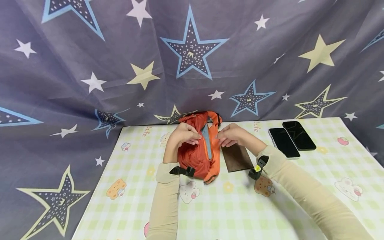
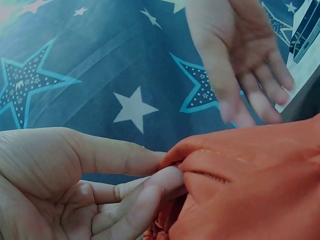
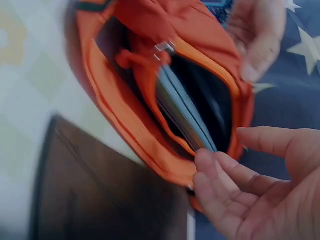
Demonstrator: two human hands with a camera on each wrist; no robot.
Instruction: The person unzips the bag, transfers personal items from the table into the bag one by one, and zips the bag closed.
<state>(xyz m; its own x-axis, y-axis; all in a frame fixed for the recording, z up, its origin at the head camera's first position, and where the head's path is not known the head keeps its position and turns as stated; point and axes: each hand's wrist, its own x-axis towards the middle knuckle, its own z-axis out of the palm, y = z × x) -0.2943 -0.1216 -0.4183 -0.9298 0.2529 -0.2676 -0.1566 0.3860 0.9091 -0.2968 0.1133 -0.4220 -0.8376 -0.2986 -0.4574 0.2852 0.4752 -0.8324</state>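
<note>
An orange-red zip bag (image 1: 192, 156) lies at the back middle of the table with its zipped mouth open. My left hand (image 1: 183, 134) pinches the fabric at the bag's edge between thumb and fingers. My right hand (image 1: 231, 134) is at the other side of the opening, its fingers loosely extended and holding nothing. Inside the pocket, in the right wrist view, stands a flat blue-grey item (image 3: 186, 102) with layered edges. A flat dark brown item (image 1: 237, 160), like a leather cover, lies beside the bag under my right hand.
Two dark-screened phones, one with a white edge (image 1: 284, 143) and one all black (image 1: 299, 136), lie side by side at the back right. A green-checked cloth with cartoon prints (image 1: 120, 213) covers the table. A star-patterned curtain (image 1: 120, 56) hangs right behind it.
</note>
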